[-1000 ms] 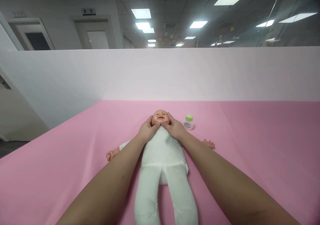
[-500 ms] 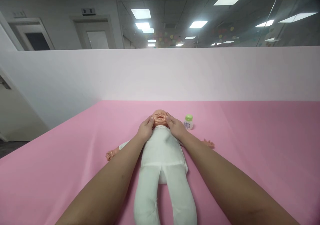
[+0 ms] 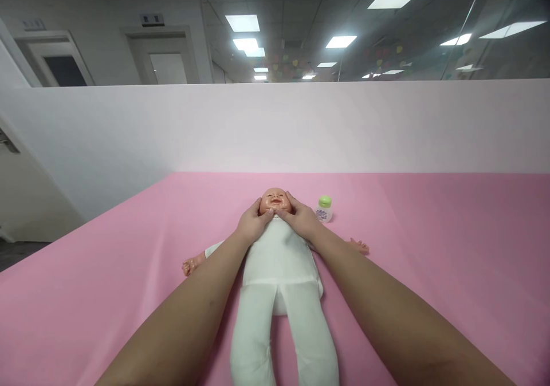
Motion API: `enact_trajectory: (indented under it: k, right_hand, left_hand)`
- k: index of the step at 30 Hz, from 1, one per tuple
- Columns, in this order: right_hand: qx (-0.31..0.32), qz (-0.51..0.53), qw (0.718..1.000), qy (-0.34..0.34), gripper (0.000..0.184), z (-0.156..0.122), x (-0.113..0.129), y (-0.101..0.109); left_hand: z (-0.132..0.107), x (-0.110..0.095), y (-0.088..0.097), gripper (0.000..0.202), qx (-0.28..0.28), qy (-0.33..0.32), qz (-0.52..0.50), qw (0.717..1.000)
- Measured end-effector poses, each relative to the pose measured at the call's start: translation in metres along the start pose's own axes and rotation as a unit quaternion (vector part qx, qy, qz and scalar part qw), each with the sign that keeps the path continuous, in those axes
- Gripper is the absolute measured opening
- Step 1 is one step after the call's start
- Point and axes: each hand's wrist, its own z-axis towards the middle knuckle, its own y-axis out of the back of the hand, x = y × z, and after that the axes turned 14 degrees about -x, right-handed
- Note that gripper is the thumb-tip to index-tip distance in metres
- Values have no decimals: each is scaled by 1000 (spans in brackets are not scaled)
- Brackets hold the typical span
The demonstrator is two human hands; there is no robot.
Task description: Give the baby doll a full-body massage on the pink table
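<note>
A baby doll (image 3: 277, 271) in a white suit lies on its back on the pink sheet (image 3: 429, 243), feet toward me. My left hand (image 3: 253, 224) cups the left side of the doll's head (image 3: 275, 199), thumb at the chin. On the other side, my right hand (image 3: 301, 219) does the same, its thumb meeting the left one under the chin. Both hands have their fingers wrapped against the cheeks. The doll's bare arms stick out to each side under my forearms.
A small white bottle with a green cap (image 3: 324, 209) stands just right of the doll's head. A white partition wall (image 3: 275, 125) runs along the far edge of the pink surface. Doors and ceiling lights show beyond it.
My thumbs, spread out to the doll's cheeks half a second ago, have slid back together under its chin, as they were a second ago. The doll stays put.
</note>
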Motion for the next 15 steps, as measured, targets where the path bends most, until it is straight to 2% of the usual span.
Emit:
enact_trajectory:
  k: [4,9,12,15]
  right_hand:
    - [18,23,1000,11,81,2,-3,2]
    - [2,61,998,4,66,4,-5,-1]
    - [-5,68,998,3,64,4,-3,-1]
    - [-2,50,999,-3,69,1,0,0]
  left_hand:
    - [1,0,-1,65,9,3,-36,999]
    - [3,5,-3,58,-9,9,-36,999]
    - [2,3,-4,57,-18,8,-21,1000]
    - [-1,-4,-2,57,-18,0,-19,1000]
